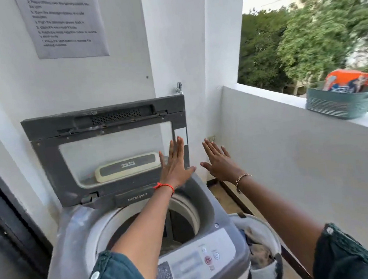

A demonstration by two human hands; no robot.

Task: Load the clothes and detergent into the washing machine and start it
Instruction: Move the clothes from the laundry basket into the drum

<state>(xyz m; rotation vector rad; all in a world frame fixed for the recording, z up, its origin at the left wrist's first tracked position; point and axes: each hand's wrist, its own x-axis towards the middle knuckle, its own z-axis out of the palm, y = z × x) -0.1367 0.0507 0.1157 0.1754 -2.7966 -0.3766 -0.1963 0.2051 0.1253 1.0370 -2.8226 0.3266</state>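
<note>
A grey top-loading washing machine (79, 226) stands below me with its lid (45, 157) raised upright against the wall. The drum (182, 220) is open and dark inside. My left hand (173, 163) is flat and spread against the lid's right edge. My right hand (220, 160) hovers open just right of the lid, holding nothing. A white laundry basket (263, 226) with clothes (260, 253) sits on the floor to the machine's right. An orange detergent pack (348, 80) rests in a teal tub (339, 104) on the balcony ledge at upper right.
The control panel (190, 264) with buttons faces me at the machine's front. A "Detergent" drawer label (137, 197) sits at the lid's base. A printed instruction sheet (64, 25) hangs on the wall. A tap (179, 88) sticks out above the lid. The balcony wall (304, 161) runs along the right.
</note>
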